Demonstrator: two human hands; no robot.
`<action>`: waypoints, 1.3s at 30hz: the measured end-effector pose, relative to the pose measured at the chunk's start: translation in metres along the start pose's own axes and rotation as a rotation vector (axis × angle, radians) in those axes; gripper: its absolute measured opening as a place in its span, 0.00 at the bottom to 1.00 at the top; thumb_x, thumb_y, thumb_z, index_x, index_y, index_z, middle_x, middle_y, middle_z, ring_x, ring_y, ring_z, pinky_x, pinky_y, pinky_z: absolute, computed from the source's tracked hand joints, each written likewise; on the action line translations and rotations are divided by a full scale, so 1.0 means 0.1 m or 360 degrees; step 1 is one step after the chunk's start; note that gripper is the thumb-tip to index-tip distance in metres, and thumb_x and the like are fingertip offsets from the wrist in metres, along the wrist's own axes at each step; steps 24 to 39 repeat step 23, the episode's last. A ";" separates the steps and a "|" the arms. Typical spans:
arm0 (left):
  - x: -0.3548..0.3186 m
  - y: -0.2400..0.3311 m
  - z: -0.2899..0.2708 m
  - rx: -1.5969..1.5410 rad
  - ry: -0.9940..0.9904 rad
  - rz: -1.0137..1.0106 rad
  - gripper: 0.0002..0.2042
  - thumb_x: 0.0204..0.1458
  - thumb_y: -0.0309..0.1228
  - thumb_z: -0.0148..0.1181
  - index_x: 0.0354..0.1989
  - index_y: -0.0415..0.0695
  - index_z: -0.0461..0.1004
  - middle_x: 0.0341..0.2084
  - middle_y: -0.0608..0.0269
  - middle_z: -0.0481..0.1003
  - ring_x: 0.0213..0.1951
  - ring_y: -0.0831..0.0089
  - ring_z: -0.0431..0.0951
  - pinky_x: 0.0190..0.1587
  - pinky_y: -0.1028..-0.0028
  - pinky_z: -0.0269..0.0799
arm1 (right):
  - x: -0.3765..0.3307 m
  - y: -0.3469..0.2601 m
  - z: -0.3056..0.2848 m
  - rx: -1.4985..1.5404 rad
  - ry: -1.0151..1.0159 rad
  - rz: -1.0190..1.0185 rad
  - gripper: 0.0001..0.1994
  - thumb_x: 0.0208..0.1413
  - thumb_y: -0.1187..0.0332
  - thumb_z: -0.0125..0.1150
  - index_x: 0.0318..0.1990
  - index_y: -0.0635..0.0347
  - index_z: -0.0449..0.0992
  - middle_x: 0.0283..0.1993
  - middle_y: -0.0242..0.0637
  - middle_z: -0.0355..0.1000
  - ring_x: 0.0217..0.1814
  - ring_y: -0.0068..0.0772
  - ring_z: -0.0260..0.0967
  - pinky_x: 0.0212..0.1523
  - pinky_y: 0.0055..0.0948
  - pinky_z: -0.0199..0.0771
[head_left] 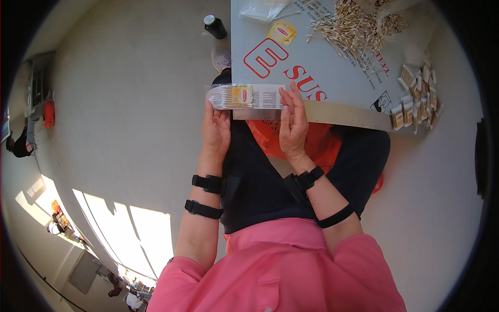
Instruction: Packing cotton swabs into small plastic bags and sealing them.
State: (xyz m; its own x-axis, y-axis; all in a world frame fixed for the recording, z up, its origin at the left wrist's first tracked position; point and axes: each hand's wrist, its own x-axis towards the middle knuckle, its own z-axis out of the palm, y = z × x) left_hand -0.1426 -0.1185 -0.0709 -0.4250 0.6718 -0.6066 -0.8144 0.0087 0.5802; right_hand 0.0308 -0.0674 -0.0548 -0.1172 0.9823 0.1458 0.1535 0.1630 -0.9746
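A clear flat packet of cotton swabs (225,98) with a yellow label lies level over the near left edge of the table. My left hand (215,126) grips it from below at its left end, thumb along the near side. The packet's right part is a white printed strip (268,97). At that end is my right hand (293,120), fingers stretched and apart, palm turned toward the strip. Its fingertips meet the strip's edge; whether they press on it I cannot tell.
On the grey printed table (332,78) lie a heap of loose cotton swabs (358,28), yellow cards (282,33) and clear bags (262,9). Bundled swabs (416,99) pile up at the right corner. A dark bottle (215,27) stands beyond the left edge. An orange bag (265,138) sits below the table.
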 end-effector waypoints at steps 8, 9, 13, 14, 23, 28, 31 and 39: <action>-0.69 0.16 0.15 0.1425 0.0019 0.0447 0.16 0.64 0.30 0.56 0.57 0.38 0.71 0.51 0.60 0.75 0.51 0.73 0.74 0.57 0.74 0.68 | 0.64 0.27 -1.03 -0.0702 0.0142 -0.0236 0.08 0.62 0.79 0.51 0.46 0.63 0.75 0.44 0.40 0.73 0.37 0.32 0.73 0.39 0.27 0.75; -0.72 0.12 0.37 0.1550 -0.0234 0.0454 0.12 0.62 0.28 0.57 0.52 0.39 0.76 0.46 0.63 0.77 0.46 0.76 0.76 0.52 0.77 0.70 | 0.76 0.31 -1.11 -0.0799 0.0201 -0.0293 0.07 0.61 0.80 0.53 0.44 0.63 0.75 0.40 0.40 0.72 0.35 0.33 0.72 0.38 0.27 0.74; -0.36 -0.44 1.39 0.2120 -0.0948 0.0958 0.09 0.55 0.23 0.61 0.44 0.42 0.78 0.40 0.58 0.76 0.37 0.62 0.78 0.39 0.70 0.74 | 1.00 0.63 -1.35 -0.0848 0.0284 -0.0235 0.08 0.57 0.80 0.55 0.43 0.61 0.74 0.39 0.43 0.70 0.38 0.49 0.72 0.37 0.38 0.74; -0.15 -0.61 1.56 0.2164 -0.1042 0.1295 0.10 0.54 0.21 0.61 0.45 0.43 0.78 0.41 0.61 0.75 0.35 0.64 0.78 0.37 0.69 0.74 | 0.98 0.62 -1.30 -0.0799 0.0295 -0.0253 0.08 0.56 0.80 0.56 0.42 0.61 0.74 0.39 0.43 0.70 0.38 0.49 0.72 0.37 0.38 0.74; 0.74 -1.17 2.38 0.3013 -0.0906 0.1740 0.12 0.50 0.22 0.56 0.44 0.44 0.72 0.38 0.57 0.71 0.36 0.55 0.79 0.35 0.60 0.75 | 0.98 0.61 -1.34 -0.0570 0.0264 -0.0101 0.09 0.53 0.80 0.57 0.41 0.59 0.74 0.39 0.44 0.70 0.37 0.50 0.74 0.37 0.39 0.76; 0.74 -1.17 2.38 0.3013 -0.0906 0.1740 0.12 0.50 0.22 0.56 0.44 0.44 0.72 0.38 0.57 0.71 0.36 0.55 0.79 0.35 0.60 0.75 | 0.98 0.61 -1.34 -0.0570 0.0264 -0.0101 0.09 0.53 0.80 0.57 0.41 0.59 0.74 0.39 0.44 0.70 0.37 0.50 0.74 0.37 0.39 0.76; 0.74 -1.17 2.38 0.3013 -0.0906 0.1740 0.12 0.50 0.22 0.56 0.44 0.44 0.72 0.38 0.57 0.71 0.36 0.55 0.79 0.35 0.60 0.75 | 0.98 0.61 -1.34 -0.0570 0.0264 -0.0101 0.09 0.53 0.80 0.57 0.41 0.59 0.74 0.39 0.44 0.70 0.37 0.50 0.74 0.37 0.39 0.76; 0.74 -1.17 2.38 0.3013 -0.0906 0.1740 0.12 0.50 0.22 0.56 0.44 0.44 0.72 0.38 0.57 0.71 0.36 0.55 0.79 0.35 0.60 0.75 | 0.98 0.61 -1.34 -0.0570 0.0264 -0.0101 0.09 0.53 0.80 0.57 0.41 0.59 0.74 0.39 0.44 0.70 0.37 0.50 0.74 0.37 0.39 0.76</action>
